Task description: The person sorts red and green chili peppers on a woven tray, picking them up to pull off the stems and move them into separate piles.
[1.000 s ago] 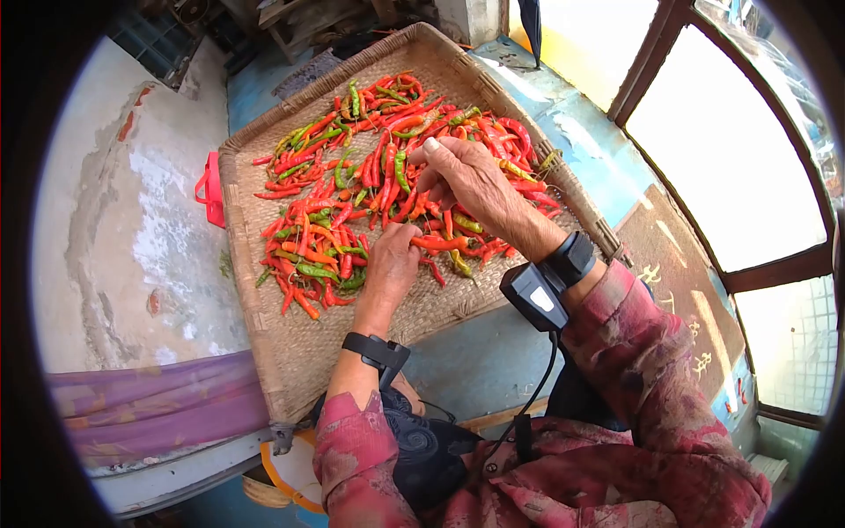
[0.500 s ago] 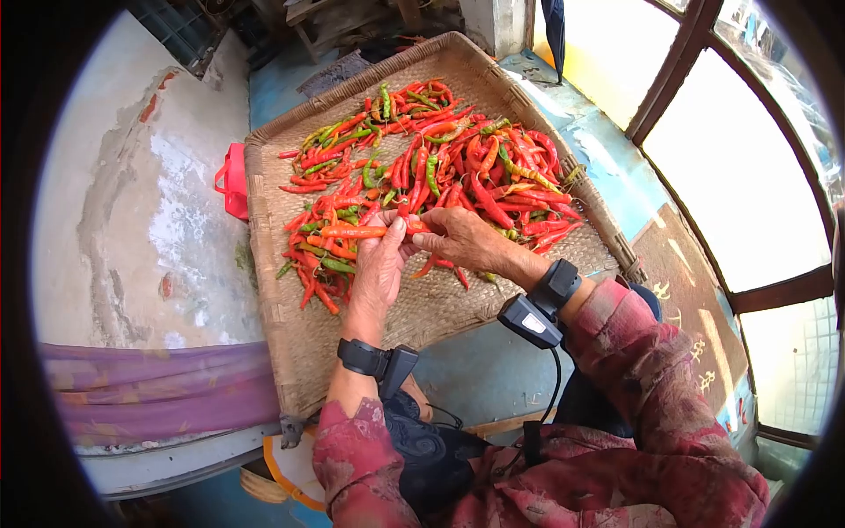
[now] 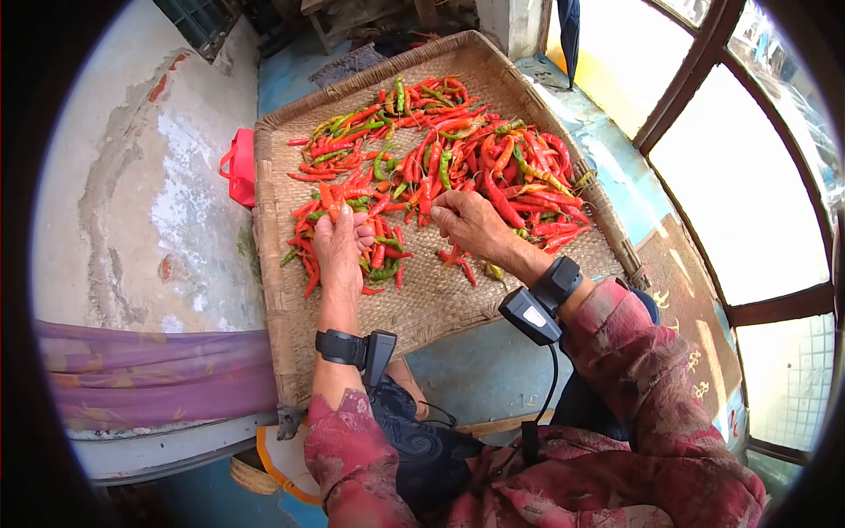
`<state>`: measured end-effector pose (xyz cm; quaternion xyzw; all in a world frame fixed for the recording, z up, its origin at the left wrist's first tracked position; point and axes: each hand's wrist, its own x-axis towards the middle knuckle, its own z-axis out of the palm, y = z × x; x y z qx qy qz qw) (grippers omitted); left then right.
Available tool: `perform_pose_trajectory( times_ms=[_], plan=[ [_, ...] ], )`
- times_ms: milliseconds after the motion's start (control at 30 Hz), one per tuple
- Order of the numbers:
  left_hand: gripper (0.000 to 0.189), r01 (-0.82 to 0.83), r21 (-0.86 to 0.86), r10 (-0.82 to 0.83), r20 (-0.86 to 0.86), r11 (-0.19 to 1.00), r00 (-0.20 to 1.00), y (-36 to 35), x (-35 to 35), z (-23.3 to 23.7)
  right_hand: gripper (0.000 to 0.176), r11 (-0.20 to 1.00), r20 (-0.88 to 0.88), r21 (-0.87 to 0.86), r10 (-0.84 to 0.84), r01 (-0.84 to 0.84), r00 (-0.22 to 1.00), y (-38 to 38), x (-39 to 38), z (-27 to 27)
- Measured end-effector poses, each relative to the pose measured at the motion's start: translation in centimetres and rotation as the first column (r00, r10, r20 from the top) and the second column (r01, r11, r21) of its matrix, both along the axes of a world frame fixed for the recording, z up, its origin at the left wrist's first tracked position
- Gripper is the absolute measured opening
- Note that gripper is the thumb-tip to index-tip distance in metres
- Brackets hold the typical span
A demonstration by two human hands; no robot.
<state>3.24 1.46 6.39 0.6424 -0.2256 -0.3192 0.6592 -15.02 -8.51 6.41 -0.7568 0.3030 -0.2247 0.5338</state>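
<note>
A large woven tray (image 3: 440,308) holds a spread of red, orange and green chili peppers (image 3: 480,154). My left hand (image 3: 339,251) rests over the left part of the pile, fingers curled around an orange chili (image 3: 326,199) whose tip pokes out above the hand. My right hand (image 3: 471,227) hovers over the tray's middle. Its thumb and fingers are pinched together, and I see nothing clear between them. A few loose red chilies (image 3: 458,262) lie just under it. Both wrists wear black strapped devices.
A red plastic container (image 3: 239,172) sits against the tray's left rim on a worn concrete surface. Purple cloth (image 3: 150,378) lies at lower left. A brown window frame (image 3: 695,84) with bright panes runs along the right. Clutter stands beyond the tray's far edge.
A second ago the right hand reached into the far pile; it then met the left hand on an orange chili. Now the hands have parted, and the left has carried the chili to the left.
</note>
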Motion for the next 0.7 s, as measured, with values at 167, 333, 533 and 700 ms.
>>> perform_pose_trajectory(
  times_ms=[167,333,533,700],
  plan=[
    [0.056,-0.492,0.102,0.303,0.675,0.865,0.672,0.6,2.7,-1.2,0.023,0.991,0.041,0.133,-0.002,-0.003,0.999,-0.4,0.2,-0.4],
    [0.044,-0.001,0.171,-0.097,0.562,0.985,0.822,0.2,-2.0,0.6,0.022,0.995,0.079,0.097,0.02,-0.028,0.997,0.2,0.3,-0.2],
    [0.031,0.203,0.098,-0.224,0.344,0.974,0.912,-0.7,-4.4,0.3,0.019,0.975,0.09,0.16,0.14,-0.153,0.986,0.8,0.5,-0.1],
    [0.019,0.104,0.013,-0.104,0.237,0.995,0.966,-0.4,-2.0,0.5,0.022,0.984,0.047,0.058,0.165,-0.168,0.985,0.5,0.3,-0.5]
  ],
)
